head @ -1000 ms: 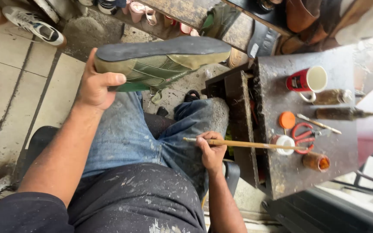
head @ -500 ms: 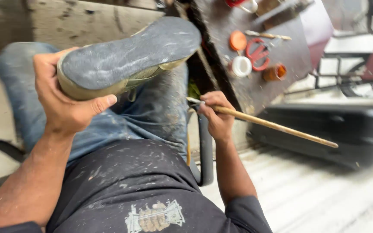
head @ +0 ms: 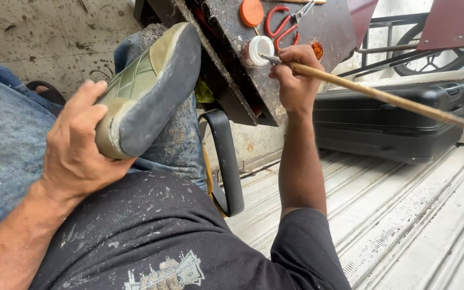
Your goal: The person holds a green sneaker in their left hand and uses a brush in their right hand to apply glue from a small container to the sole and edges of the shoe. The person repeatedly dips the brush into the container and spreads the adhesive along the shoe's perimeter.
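My left hand (head: 79,147) grips the heel end of an olive-green shoe (head: 149,88), whose dark grey sole faces up and to the right, resting over my jeans-clad knee. My right hand (head: 295,75) holds a long wooden-handled brush (head: 371,94) near its tip, with the handle running off to the right. The brush tip sits at the mouth of a small white pot (head: 257,50) on the dark worktable (head: 232,70).
Red-handled scissors (head: 285,24) and an orange lid (head: 252,12) lie on the worktable beyond the pot. A black hard case (head: 388,126) lies on the ribbed metal floor (head: 404,225) to the right. A black chair arm (head: 226,161) curves beside my knee.
My right hand has reached forward from beside my knee to the white pot, bringing the brush tip to it. The view has swung, and the shoe now sits tilted more upright in my left hand.
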